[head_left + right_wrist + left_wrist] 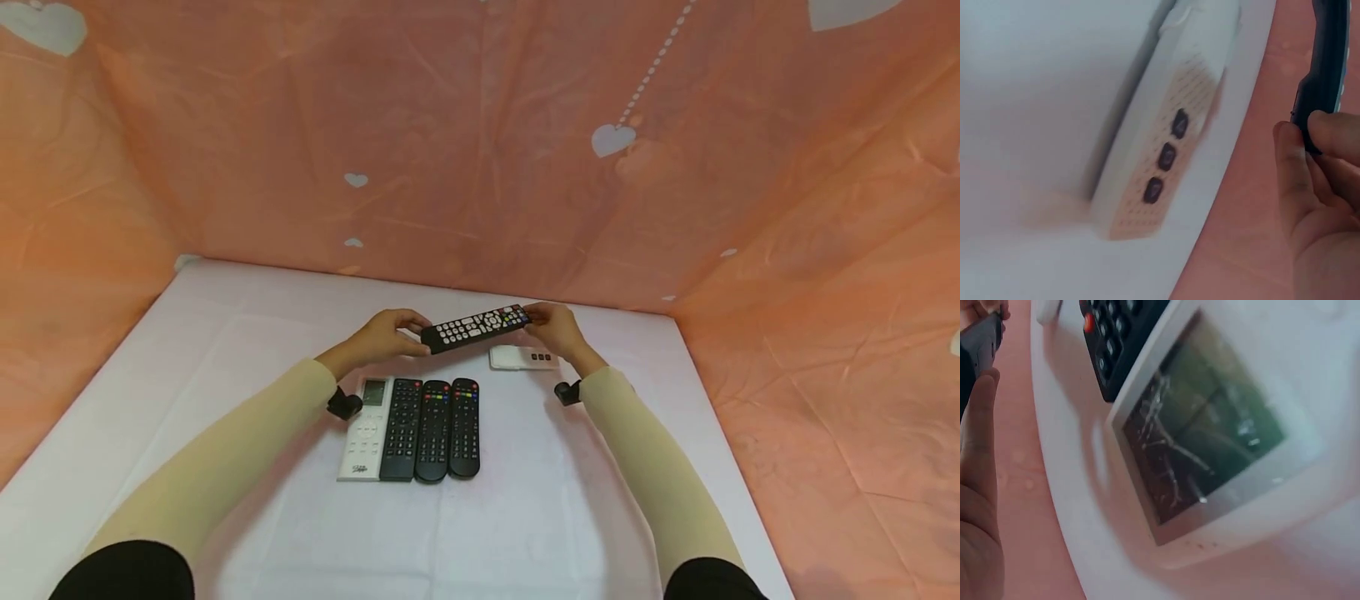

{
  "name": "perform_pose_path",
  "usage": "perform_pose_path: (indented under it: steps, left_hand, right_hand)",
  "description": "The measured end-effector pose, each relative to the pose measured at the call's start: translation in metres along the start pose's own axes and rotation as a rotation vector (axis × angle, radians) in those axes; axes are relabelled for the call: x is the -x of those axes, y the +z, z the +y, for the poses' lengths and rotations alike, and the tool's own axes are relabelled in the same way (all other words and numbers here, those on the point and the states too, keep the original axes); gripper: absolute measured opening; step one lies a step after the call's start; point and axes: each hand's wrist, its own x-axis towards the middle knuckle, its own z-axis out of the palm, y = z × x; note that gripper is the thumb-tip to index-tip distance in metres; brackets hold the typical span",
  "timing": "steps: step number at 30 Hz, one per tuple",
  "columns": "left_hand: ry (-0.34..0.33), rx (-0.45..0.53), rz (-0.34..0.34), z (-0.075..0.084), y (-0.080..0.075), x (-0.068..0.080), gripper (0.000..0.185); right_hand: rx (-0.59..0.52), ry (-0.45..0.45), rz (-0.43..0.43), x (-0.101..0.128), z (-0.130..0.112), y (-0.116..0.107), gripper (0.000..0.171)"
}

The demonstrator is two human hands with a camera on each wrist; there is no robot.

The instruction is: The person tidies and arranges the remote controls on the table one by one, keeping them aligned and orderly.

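Note:
A long black remote control [475, 328] with white buttons is held up off the table, tilted so its right end is higher. My left hand [386, 337] holds its left end, thumb below and fingers above. At the other end, my right hand [555, 327] pinches the tip between thumb and fingers, seen closely in the right wrist view. Under the right hand, a white remote control [517, 357] with three dark buttons lies on the table. The left wrist view shows the thumb [980, 425] against the held remote's dark underside [985, 344].
Nearer the body stand side by side a white remote with a screen [365, 433], a flat black remote [402, 429] and two rounded black remotes [432, 433]. They lie on a white tabletop [540, 500]. An orange cloth wall with hearts [480, 150] borders the table.

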Motion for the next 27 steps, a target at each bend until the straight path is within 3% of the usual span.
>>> perform_pose_path:
  steps: [6, 12, 22, 27]
  left_hand:
    - [-0.019, -0.032, 0.035, 0.002, -0.002, 0.021, 0.057]
    - [-0.048, -0.004, 0.062, 0.000, -0.007, 0.049, 0.061]
    - [0.017, 0.013, 0.111, -0.008, -0.008, 0.092, 0.066]
    - [0.056, -0.108, 0.165, -0.007, -0.008, 0.114, 0.072]
  right_hand:
    - [-0.020, -0.054, -0.024, -0.005, -0.013, 0.005, 0.040]
    - [0.005, -0.093, -0.089, -0.016, -0.034, 0.019, 0.043]
    - [-0.022, -0.185, -0.211, -0.031, -0.071, 0.046, 0.038]
    - [-0.069, -0.235, -0.258, -0.035, -0.086, 0.063, 0.036]
